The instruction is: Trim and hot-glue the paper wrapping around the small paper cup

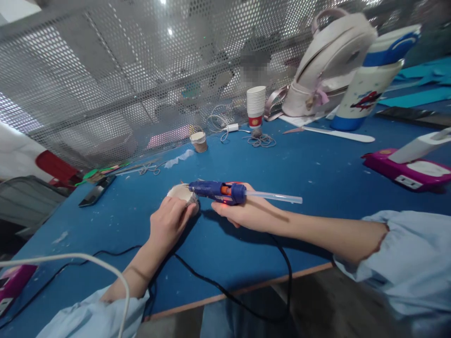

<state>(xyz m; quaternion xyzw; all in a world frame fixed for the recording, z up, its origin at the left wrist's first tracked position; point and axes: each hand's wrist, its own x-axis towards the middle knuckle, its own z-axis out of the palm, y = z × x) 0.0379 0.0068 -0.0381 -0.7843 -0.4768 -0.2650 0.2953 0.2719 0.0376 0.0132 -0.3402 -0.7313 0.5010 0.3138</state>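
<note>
My right hand [252, 211] is closed around the handle of a blue hot glue gun [207, 188]. A clear glue stick [276, 196] juts from the gun's back end, and a small red light glows on its side. The nozzle points left, at the top edge of a small round off-white piece [181, 192], possibly a paper cup; whether they touch I cannot tell. My left hand [171, 218] wraps around that piece and steadies it low over the blue table. Its lower part is hidden by my fingers.
Behind stand a small wrapped cup [199, 142], stacked paper cups [256, 105], grey string [260, 139] and a white knife [340, 134]. A bottle [366, 89], backpack [324, 65] and magenta power strip [416, 171] are at right. A phone [97, 191] lies left; a black cord [218, 285] crosses the front.
</note>
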